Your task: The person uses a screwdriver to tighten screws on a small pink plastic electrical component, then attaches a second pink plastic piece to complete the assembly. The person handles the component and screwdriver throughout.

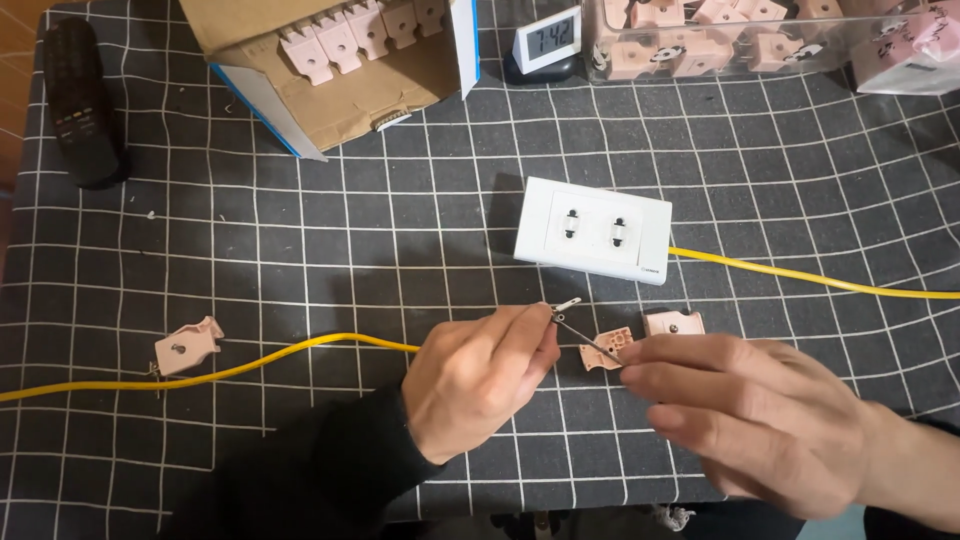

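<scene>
My left hand (480, 375) pinches a small metal spring clip (566, 310) between thumb and fingertips. My right hand (745, 410) holds the other end of the thin wire part (590, 343), just above a small pink plastic piece (603, 355) lying on the black grid cloth (400, 230). A second pink piece (673, 323) lies right behind my right fingers. A white double socket box (593, 229) sits just beyond the hands, with a yellow cable (800, 275) running off to the right.
Another yellow cable (250, 365) runs left past a lone pink piece (187, 345). At the back stand an open cardboard box (330, 90) of pink pieces, a small digital clock (546, 42), a clear bin (700, 45) of pink pieces and a black remote (82, 100).
</scene>
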